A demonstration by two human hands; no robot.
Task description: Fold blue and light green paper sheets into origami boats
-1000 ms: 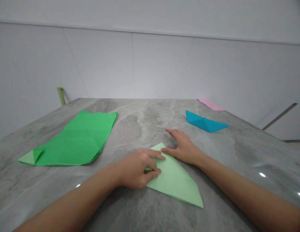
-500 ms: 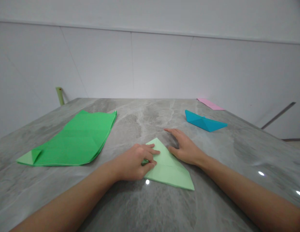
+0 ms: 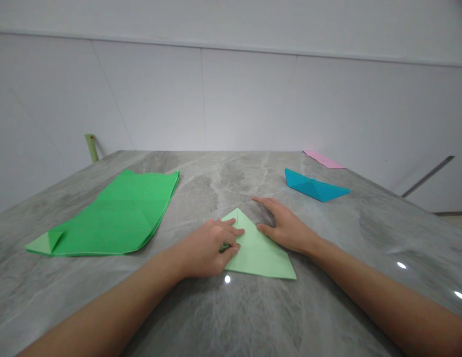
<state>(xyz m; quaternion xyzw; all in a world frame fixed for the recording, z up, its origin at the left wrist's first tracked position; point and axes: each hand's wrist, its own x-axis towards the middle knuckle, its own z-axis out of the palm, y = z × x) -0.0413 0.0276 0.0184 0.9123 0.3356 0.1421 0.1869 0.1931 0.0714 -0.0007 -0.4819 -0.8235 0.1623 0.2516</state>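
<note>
Pale-green folded paper [image 3: 262, 253] points its peak away from the person

The pale-green folded paper lies flat near the middle of the bench [image 3: 216, 322], between the two hands. It looks triangular: the peak, with a short crease running down from it, points to the far side, while the long axis follows the near edge from left to right – the right corner slightly closer to the person, the left one hidden.

The left hand [image 3: 216, 248] rests on the left part of the paper, half curled with fingers apart; whether it pinches any layer, I cannot tell. The right hand [image 3: 285, 225] is spread wide and grips nothing – its thumb just at the right slanting edge.

Green paper sheets [image 3: 119, 213] lie to the left, a blue paper boat [image 3: 314, 188] beyond the right hand, and pink paper [image 3: 323, 159] at the far right edge.
</note>
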